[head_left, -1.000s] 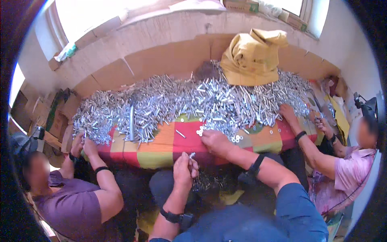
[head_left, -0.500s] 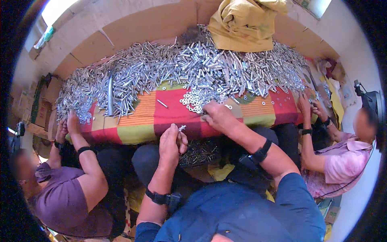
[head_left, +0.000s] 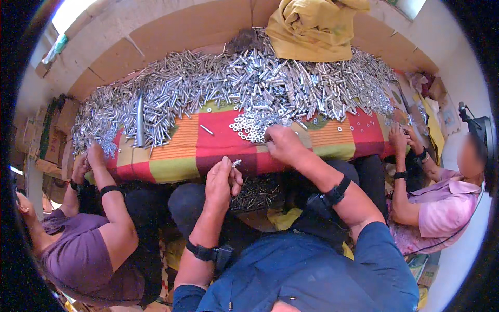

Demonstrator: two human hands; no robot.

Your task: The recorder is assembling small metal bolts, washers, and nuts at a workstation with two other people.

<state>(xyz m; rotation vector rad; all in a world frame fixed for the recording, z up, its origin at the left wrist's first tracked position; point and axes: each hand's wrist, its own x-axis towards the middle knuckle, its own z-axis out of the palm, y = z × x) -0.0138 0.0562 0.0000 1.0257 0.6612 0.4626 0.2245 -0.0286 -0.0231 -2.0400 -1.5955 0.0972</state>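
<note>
My left hand point(head_left: 220, 179) is closed, above my lap just off the front edge of the checked cloth point(head_left: 221, 148). A short shiny metal bolt point(head_left: 237, 163) sticks out between its thumb and fingers. My right hand point(head_left: 287, 145) reaches over the cloth with its fingertips bent together at the right side of a heap of small metal washers point(head_left: 247, 129). What those fingertips hold, if anything, is hidden. One loose metal pin point(head_left: 207, 130) lies on a red square, left of the washers. Behind spreads a long pile of metal bolts and sleeves point(head_left: 280, 80).
A yellow-brown cloth sack point(head_left: 317, 34) rests on the back of the pile. A long metal bar point(head_left: 140, 119) stands among the pieces at left. Darker bolts point(head_left: 254, 192) sit below the table edge. One person point(head_left: 88, 244) works at left, another point(head_left: 436, 203) at right.
My right hand has shifted slightly to the right, staying by the washers. My left hand still holds the bolt in nearly the same spot.
</note>
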